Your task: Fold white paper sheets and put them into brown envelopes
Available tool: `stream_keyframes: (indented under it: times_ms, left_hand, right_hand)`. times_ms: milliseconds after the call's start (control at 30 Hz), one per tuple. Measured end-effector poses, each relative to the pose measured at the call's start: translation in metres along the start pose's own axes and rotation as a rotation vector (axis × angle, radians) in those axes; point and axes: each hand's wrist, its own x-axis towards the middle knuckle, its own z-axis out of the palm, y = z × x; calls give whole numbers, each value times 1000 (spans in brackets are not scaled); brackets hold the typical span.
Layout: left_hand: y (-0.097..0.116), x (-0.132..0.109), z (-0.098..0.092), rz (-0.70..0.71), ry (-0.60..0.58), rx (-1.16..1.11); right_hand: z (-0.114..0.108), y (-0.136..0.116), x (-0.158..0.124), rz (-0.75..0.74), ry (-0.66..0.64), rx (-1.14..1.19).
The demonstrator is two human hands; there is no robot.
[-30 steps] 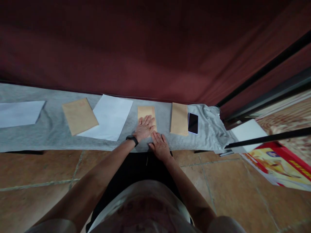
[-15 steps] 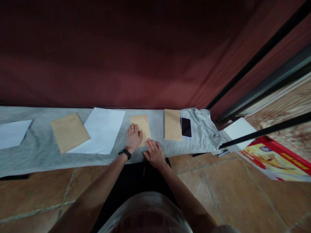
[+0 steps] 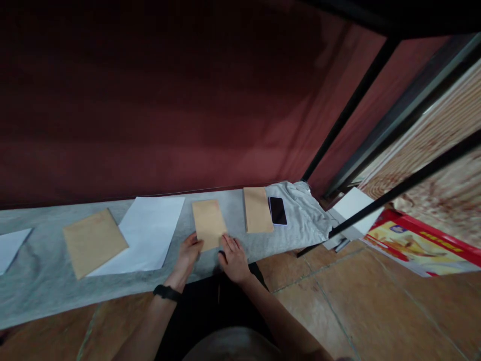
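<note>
A small brown paper envelope [image 3: 209, 223] lies in front of me on the grey cloth, its long side running away from me. My left hand [image 3: 190, 252] grips its lower left corner, thumb on top and fingers curled at the edge. Against the lower right edge rest the fingertips of my right hand [image 3: 233, 258]; those fingers are stretched out, with the thumb apart from them. To the right lies a larger stack of brown envelopes [image 3: 258, 209]. On the left, a wide brown envelope [image 3: 95, 243] overlaps large white paper [image 3: 145, 235].
A phone [image 3: 278, 210] lies right of the envelope stack. More white paper [image 3: 13, 245] is at the far left. The grey cloth [image 3: 41, 281] covers a narrow bench before a dark red wall. Black metal bars [image 3: 353, 108] and a red-yellow box [image 3: 424, 243] stand right.
My left hand has gone from lying flat on the small envelope to gripping its lower left corner. Reddish print on the envelope no longer shows. The camera view has shifted.
</note>
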Motion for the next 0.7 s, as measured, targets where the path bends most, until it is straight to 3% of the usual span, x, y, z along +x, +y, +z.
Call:
stream_keyframes:
  times_ms: [133,200,300,433,533,600,700]
  left_hand:
    - [7,-13,6,35,-1,-281]
    - [14,-19,15,61,-35,-320]
    - [27,-29,36,81,-137,-337]
    - [37,-36,67,138,-233,-335]
    - [36,-29,75,215,-224,-243]
    - [32,-20,68,302,-172,-79]
    - [19,-6,37,505,-67,302]
  right_hand:
    - [-3,0,-1,437,242,600]
    - [-7,-1,0,643,215,1030]
    - [-19,-3,5,735,122,1463]
    - [-39,3,21,753,335,1507]
    - [-54,19,32,740,446,1465]
    - [-62,34,37,736,491,1438]
    - [-69,59,39,745,504,1405]
